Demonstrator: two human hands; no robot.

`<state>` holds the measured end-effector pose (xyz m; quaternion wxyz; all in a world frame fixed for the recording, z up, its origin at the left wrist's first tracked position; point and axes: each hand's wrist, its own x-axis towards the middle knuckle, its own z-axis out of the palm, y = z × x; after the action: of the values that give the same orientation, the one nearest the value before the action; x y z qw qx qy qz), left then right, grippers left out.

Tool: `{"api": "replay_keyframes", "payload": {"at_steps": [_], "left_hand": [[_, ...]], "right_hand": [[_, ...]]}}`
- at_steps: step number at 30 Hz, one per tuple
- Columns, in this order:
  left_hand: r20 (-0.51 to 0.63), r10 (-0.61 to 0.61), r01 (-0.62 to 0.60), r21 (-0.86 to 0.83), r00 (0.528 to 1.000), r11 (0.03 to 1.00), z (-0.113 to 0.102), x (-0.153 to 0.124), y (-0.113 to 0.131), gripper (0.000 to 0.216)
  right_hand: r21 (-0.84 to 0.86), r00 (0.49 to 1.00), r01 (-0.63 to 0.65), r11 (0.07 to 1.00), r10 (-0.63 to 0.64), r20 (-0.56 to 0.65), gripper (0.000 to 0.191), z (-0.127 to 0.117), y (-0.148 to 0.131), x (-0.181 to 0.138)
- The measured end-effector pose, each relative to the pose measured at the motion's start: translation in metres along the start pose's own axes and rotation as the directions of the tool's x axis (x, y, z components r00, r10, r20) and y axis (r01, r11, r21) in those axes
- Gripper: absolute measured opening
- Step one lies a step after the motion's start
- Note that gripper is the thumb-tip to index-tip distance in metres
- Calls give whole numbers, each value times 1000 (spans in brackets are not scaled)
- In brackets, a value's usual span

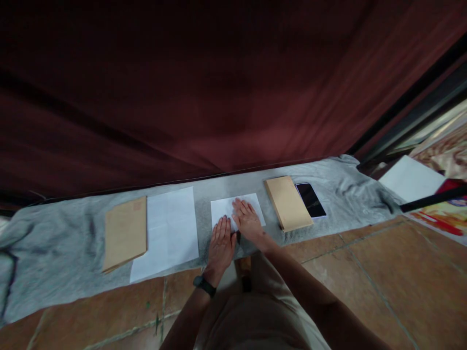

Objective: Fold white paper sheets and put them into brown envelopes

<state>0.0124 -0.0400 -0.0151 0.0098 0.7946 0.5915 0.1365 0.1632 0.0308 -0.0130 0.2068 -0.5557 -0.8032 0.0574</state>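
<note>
In the head view, a small white sheet [223,208] lies on the grey cloth [69,253] that covers the low counter, midway between two piles of brown envelopes, and both hands are on it. The left hand [222,243] is open and palm down, its fingers straight and close together, with the fingertips over the near edge of the paper; a dark watch [205,286] sits on that wrist. The right hand [248,218] is open and flat too, reaching farther across the sheet, just beside the left one; neither hand grips anything. To the left, a larger white sheet [170,233] lies partly under the left envelopes [126,234]; to the right, the right envelopes [289,203] lie near a dark-screened phone [312,200]. The step in hand looks like pressing the small sheet flat; whether it is folded is too hard to tell. To do this well, one palm should hold the paper steady while the other smooths outward with even pressure, keeping the edges lined up. The cloth looks soft and wrinkles at both ends, so a hard sideways push could drag the paper askew or leave a crease.
</note>
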Motion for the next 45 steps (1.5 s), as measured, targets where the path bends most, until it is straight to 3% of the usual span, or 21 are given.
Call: {"api": "replay_keyframes", "payload": {"at_steps": [3, 17, 30, 45], "left_hand": [[-4, -1, 1, 15, 1000, 1000, 3, -3, -1, 56], [-24, 13, -13, 6, 1000, 1000, 0, -3, -1, 57], [-6, 14, -14, -1, 1000, 1000, -3, -2, 0, 57], [1, 14, -14, -3, 1000, 1000, -7, -3, 1, 52]], "right_hand": [[18, 997, 61, 998, -62, 52, 50, 8, -8, -2], [-5, 999, 21, 1000, -21, 32, 49, 8, 10, 9], [96, 987, 113, 989, -123, 108, 43, -23, 18, -37], [18, 993, 59, 998, -60, 99, 42, -2, 23, 28]]}}
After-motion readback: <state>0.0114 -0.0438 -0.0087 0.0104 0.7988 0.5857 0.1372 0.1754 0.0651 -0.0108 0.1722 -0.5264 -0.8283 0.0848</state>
